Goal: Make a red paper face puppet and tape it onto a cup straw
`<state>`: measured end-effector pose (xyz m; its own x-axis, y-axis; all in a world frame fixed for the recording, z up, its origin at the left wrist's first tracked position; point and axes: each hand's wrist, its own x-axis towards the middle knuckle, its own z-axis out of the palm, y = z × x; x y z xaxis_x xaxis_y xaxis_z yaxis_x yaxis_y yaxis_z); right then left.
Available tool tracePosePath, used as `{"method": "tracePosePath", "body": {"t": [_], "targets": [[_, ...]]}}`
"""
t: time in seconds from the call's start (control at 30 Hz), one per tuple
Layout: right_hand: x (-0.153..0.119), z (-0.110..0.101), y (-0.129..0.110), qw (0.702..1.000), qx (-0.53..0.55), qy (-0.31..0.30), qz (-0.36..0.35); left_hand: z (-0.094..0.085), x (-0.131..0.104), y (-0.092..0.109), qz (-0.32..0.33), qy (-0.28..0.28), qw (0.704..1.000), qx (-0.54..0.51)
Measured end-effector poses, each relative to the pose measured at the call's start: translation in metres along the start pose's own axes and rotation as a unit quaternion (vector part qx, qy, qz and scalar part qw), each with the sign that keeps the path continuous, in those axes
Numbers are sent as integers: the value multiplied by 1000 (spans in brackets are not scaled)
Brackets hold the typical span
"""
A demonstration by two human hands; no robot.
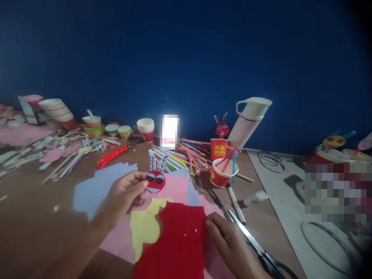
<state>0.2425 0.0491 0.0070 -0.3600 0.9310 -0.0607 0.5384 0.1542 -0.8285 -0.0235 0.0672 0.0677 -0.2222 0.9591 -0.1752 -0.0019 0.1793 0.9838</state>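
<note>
Pinched in my left hand (132, 190) is a small red paper face (156, 183) with dark-lidded eyes and two blue, leaf-veined ears pointing up. My right hand (225, 236) grips the right edge of a red paper sheet (183, 236) with thumb and fingers. Beneath the red sheet lie yellow paper (145, 223) and pink paper (116, 242), with blue paper (101, 186) behind them. Black-handled scissors (255, 244) lie partly behind my right hand, blades slightly apart.
Red cups (219, 149), one holding another red face, stand behind my hands near a tilted white flask (247, 122). A red cutter (113, 155), coloured sticks (174, 159) and paper scraps spread across the table. A white marker (236, 203) lies right of centre.
</note>
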Motion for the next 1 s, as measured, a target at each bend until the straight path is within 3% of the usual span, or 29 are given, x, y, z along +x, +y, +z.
{"method": "tracePosePath", "body": {"t": [0.3,0.47,0.53,0.63,0.73,0.87,1.0], "targets": [[6,-6,11,993,-64,98,6,23,6,-31,-27,-106,992,67],[0,-40,5,981,-144,133,2,28,4,-44,-63,-135,988,47],[-7,-60,3,968,-168,188,13,31,3,-47,-75,-147,986,33],[-18,-88,5,927,-207,309,55,35,1,-50,-80,-141,986,28],[-21,-103,11,900,-208,373,88,35,1,-53,-71,-141,987,37],[-18,-103,13,894,-203,385,105,31,2,-56,-48,-118,991,48],[-15,-93,5,893,-238,381,30,29,-4,-51,-14,-92,989,115]]}}
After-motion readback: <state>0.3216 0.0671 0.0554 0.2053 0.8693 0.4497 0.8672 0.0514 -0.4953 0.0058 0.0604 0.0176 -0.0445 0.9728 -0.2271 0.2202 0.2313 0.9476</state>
